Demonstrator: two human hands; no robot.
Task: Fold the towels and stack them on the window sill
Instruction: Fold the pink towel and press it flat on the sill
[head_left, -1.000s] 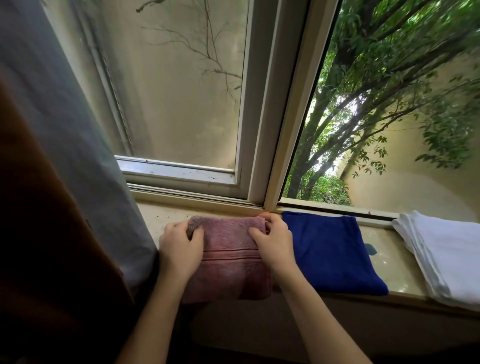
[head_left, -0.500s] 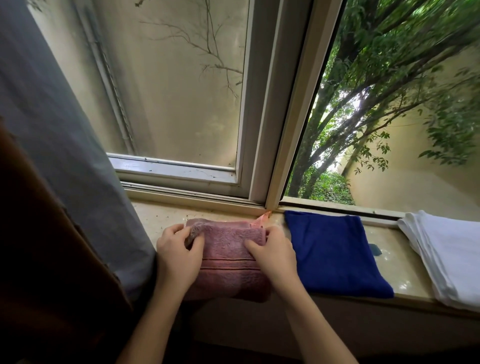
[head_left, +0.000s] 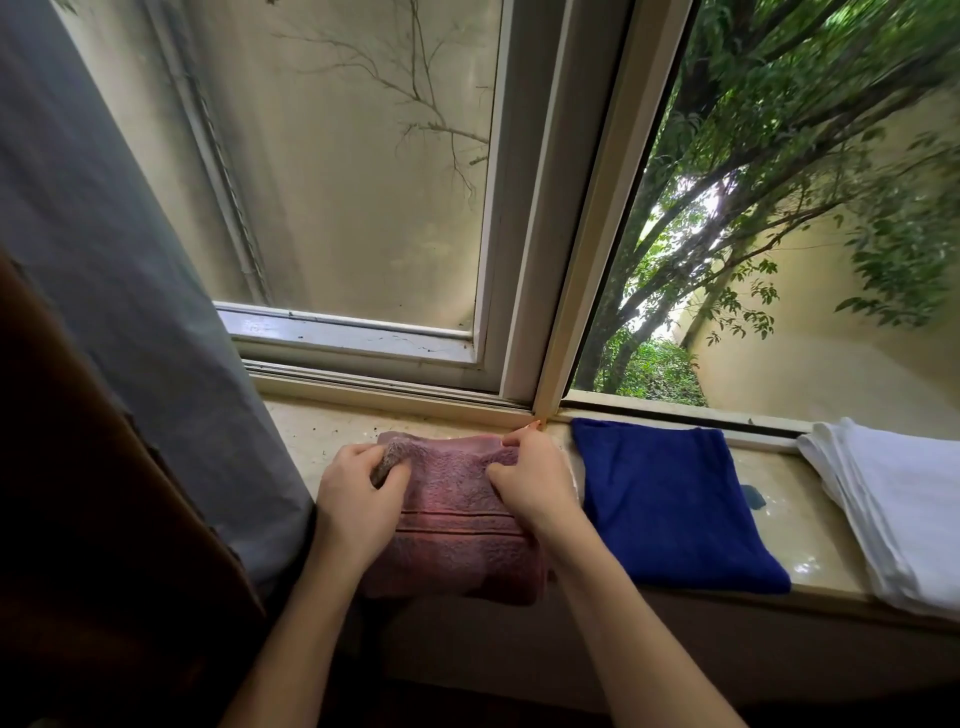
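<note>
With your left hand (head_left: 358, 499) and right hand (head_left: 535, 486) each pinching the pink towel's (head_left: 457, 535) 12 o'clock corners, draw them evenly toward 6 o'clock, edges matched.

Home, prob. bedroom: sliding window (head_left: 363, 182), grey curtain (head_left: 130, 312), stone sill (head_left: 779, 499) w/ folded towels (head_left: 670, 499).

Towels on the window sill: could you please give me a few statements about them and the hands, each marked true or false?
1. Both hands grip the pink towel. True: the left hand and the right hand pinch its far corners.
2. The blue towel lies on top of the pink towel. False: it lies beside it, to the right.
3. The white towel lies at the right end of the window sill. True.
4. The blue towel is still unfolded and crumpled. False: it lies flat and folded.
</note>
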